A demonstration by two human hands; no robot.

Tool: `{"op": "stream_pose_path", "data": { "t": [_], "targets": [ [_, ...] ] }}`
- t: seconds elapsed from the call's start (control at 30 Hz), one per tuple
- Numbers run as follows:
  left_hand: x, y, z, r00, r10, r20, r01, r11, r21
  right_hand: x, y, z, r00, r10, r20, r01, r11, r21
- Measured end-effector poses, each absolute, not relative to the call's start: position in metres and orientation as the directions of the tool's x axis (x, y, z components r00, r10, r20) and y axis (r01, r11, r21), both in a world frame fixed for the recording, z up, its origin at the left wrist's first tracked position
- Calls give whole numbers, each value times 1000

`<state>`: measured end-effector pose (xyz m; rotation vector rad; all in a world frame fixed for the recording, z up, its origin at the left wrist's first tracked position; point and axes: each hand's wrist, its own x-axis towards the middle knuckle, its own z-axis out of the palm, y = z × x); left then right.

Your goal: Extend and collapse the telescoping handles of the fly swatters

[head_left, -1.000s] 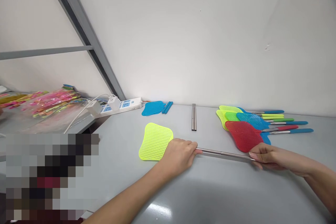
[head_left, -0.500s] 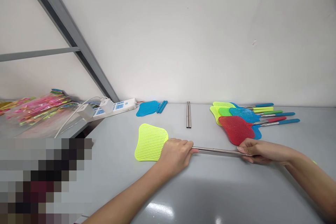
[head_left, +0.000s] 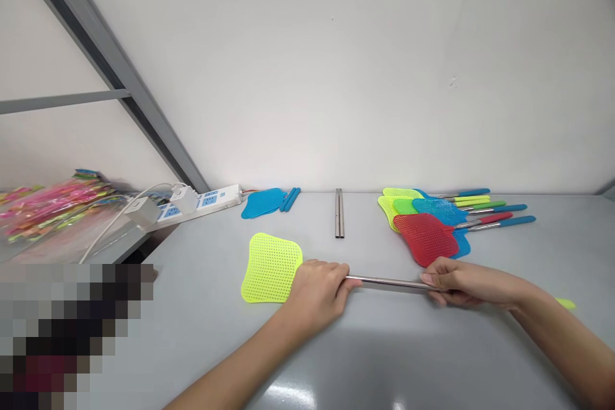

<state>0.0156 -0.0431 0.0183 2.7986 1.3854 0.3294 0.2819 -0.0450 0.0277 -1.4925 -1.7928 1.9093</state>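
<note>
A yellow fly swatter head (head_left: 271, 269) with a perforated face lies at the left end of a thin metal rod (head_left: 391, 282). My left hand (head_left: 319, 288) is wrapped round the swatter's neck and the near end of the rod, so the joint between them is hidden. At the rod's other end, my right hand (head_left: 454, 282) closes its thumb and fingers on the metal. The rod lies almost level between the hands, just above the grey table (head_left: 384, 359).
Several finished-looking swatters lie piled at the back right, a red swatter (head_left: 425, 238) on top. Metal rods (head_left: 339, 214) stand by the wall. Blue swatter heads (head_left: 262, 203) and blue grips (head_left: 290, 199) lie back left, beside a power strip (head_left: 209, 202). A yellow-green piece (head_left: 567, 303) shows behind my right forearm.
The view has shifted slightly, moving everything a little left in the picture. Both hands keep their hold, and the visible stretch of rod between them looks slightly shorter.
</note>
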Motion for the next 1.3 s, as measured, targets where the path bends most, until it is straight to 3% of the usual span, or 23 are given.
{"op": "stream_pose_path", "data": {
  "t": [0.33, 0.5, 0.77, 1.3],
  "targets": [
    [12, -39, 28, 602, 793, 92, 749, -602, 277, 274, -49, 30, -528, 678, -512, 485, -254, -837],
    [14, -42, 25, 634, 772, 48, 714, -608, 347, 268, -52, 32, -536, 657, -530, 564, -189, -804],
    [13, -39, 27, 625, 780, 10, 721, -583, 375, 273, -52, 40, -484, 730, -483, 641, -81, -763],
    [2, -32, 29, 571, 821, 9, 769, -539, 344, 308, -44, 36, -355, 806, -474, 647, -154, -747]
  ]
}}
